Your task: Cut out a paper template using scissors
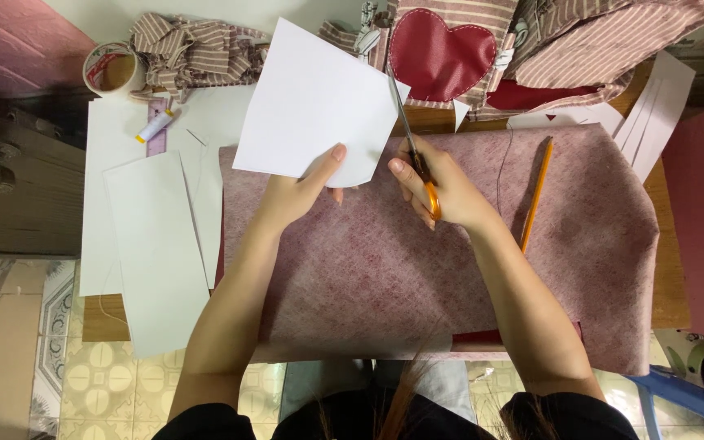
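From the head camera, looking straight down: the left hand (299, 191) pinches the lower edge of a white sheet of paper (311, 102), thumb on top, the other fingers hidden beneath the sheet. The paper is held up, tilted, above the far edge of a pinkish-red mottled cloth (368, 269) that covers most of the table. Its lower right corner is cut to a curve.

The right hand (442, 187) is closed around a pair of scissors (413, 147) with orange handles. The fingers wrap the handles, so only a bit of orange shows below the thumb. The blades run up along the paper's right edge; whether they are parted or shut is hard to make out, since they show only as a thin line.

An orange pencil (536, 195) lies on the cloth just right of the right hand, apart from it. To the left, more white sheets (156, 253) overlap on the table, one reaching past the near edge. A roll of tape (112, 69) stands at the far left, beside a heap of striped fabric scraps (193, 49); a small white tube (155, 126) lies below it on a ruler that is mostly covered. At the far side sits striped fabric with a red heart (442, 53) sewn on, cut off by the top of the frame. Strips of white paper (653, 106) lie at the far right.
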